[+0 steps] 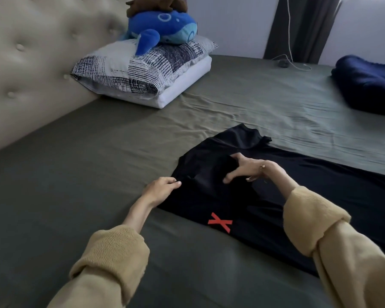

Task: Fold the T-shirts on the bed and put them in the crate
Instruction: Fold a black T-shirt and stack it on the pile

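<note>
I see the black T-shirt [287,181] flat on the bed [87,165], well in front of the pillow [142,67] — my left hand [162,188] pinches its edge, my right hand [251,168] spreads over the cloth.

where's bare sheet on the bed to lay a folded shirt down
Bare sheet between headboard, pillows and black shirt; another patch between shirt, pillows and blue blanket. Crowded at the shirt, under both hands.
</note>
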The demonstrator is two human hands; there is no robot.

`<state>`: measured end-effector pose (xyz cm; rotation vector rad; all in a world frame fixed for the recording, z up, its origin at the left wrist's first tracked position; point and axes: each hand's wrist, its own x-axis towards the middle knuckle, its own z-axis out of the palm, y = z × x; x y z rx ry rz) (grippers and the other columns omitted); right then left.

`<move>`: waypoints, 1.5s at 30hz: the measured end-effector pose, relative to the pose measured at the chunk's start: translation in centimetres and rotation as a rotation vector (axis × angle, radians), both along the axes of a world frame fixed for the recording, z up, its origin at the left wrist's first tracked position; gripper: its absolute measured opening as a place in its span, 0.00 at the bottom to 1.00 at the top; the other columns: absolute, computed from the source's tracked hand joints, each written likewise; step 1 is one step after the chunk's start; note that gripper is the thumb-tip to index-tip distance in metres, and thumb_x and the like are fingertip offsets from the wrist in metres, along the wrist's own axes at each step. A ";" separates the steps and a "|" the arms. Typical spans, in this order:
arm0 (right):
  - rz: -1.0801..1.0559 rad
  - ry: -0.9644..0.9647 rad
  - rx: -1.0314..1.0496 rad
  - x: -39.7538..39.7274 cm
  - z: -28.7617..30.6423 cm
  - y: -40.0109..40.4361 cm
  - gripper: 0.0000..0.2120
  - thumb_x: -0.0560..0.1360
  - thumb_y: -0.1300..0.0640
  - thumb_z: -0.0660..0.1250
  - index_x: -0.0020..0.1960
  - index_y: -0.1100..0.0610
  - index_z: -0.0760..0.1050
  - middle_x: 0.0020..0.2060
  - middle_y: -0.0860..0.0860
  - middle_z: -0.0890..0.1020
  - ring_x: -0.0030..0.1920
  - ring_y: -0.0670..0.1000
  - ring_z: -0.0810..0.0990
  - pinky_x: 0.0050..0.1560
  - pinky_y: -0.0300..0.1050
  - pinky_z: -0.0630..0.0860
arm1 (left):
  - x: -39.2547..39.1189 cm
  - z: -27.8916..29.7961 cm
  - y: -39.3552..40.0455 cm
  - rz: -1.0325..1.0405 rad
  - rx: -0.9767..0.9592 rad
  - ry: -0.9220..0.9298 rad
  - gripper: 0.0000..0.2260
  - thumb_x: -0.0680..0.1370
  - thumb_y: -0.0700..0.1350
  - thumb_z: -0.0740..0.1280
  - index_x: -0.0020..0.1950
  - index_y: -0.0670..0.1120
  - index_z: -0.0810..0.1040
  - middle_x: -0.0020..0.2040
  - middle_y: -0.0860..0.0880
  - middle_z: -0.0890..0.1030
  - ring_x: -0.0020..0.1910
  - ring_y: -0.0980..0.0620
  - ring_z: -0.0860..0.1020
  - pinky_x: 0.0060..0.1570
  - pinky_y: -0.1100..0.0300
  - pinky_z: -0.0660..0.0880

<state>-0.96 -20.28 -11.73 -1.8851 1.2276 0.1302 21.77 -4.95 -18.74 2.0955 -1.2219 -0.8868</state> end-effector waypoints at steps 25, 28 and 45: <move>0.174 -0.164 -1.203 0.7 -4.4 10.6 0.15 0.57 0.56 0.79 0.39 0.51 0.77 0.33 0.46 0.76 0.34 0.48 0.78 0.33 0.39 0.70 | -0.9 -1.0 0.4 0.024 -0.091 -0.062 0.16 0.80 0.55 0.60 0.38 0.46 0.73 0.50 0.38 0.80 0.54 0.37 0.76 0.54 0.48 0.71; 0.231 -0.089 -1.285 1.0 -6.7 12.5 0.13 0.58 0.51 0.78 0.39 0.50 0.78 0.32 0.45 0.77 0.32 0.47 0.78 0.45 0.42 0.68 | -0.8 -1.2 0.3 0.032 -0.090 -0.065 0.17 0.81 0.53 0.58 0.36 0.46 0.69 0.45 0.40 0.80 0.50 0.39 0.77 0.53 0.47 0.71; 0.076 -0.133 -1.163 -4.2 -6.7 13.3 0.14 0.72 0.44 0.57 0.39 0.53 0.74 0.40 0.47 0.74 0.40 0.48 0.74 0.34 0.39 0.74 | -6.3 1.6 1.2 0.070 0.117 -0.561 0.43 0.68 0.75 0.56 0.69 0.44 0.63 0.59 0.46 0.79 0.62 0.46 0.75 0.65 0.46 0.60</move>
